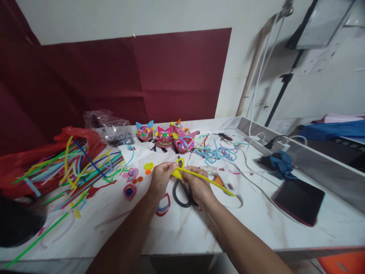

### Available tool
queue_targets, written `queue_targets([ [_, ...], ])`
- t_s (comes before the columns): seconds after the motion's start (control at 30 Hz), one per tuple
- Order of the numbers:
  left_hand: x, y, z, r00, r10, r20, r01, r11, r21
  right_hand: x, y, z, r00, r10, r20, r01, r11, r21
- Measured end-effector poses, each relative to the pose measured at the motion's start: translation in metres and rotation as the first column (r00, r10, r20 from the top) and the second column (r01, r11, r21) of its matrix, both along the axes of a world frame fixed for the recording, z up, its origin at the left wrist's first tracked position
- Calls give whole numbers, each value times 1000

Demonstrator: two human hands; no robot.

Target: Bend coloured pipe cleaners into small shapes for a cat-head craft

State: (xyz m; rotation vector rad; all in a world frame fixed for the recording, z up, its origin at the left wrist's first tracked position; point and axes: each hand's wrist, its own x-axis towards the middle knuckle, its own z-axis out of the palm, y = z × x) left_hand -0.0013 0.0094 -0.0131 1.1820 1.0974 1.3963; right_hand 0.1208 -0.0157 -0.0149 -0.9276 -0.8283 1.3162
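Note:
Both hands meet over the middle of the table, working a yellow pipe cleaner (212, 182). My left hand (162, 176) pinches its bent, looped part between thumb and fingers. From my right hand (199, 183), closed on the same piece, a long straight end sticks out to the right. Black-handled scissors (179, 199) lie beneath the hands, their blades partly hidden. Close by on the left are a pink spiral with a dark blue centre (129, 191), orange discs (137, 180) and yellow coils (148, 166). A red-edged ring (163, 205) lies below my left hand.
Several colourful animal-face figures (165, 137) stand at the back. Many pipe cleaners (82, 163) spill from a red plastic bag (94, 140) on the left. Blue strands (218, 153) lie behind the hands. A black flat case (300, 201) and white cables (256, 177) are on the right.

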Motion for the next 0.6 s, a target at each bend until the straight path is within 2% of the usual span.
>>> queue_targets([
  [0.27, 6, -6, 5, 984, 159, -76, -153, 985, 83, 0, 0, 3, 1000, -1, -15, 1, 1000, 11],
  [0.6, 8, -9, 7, 982, 177, -71, -168, 979, 116, 0, 0, 4, 999, -23, -27, 23, 1000, 9],
])
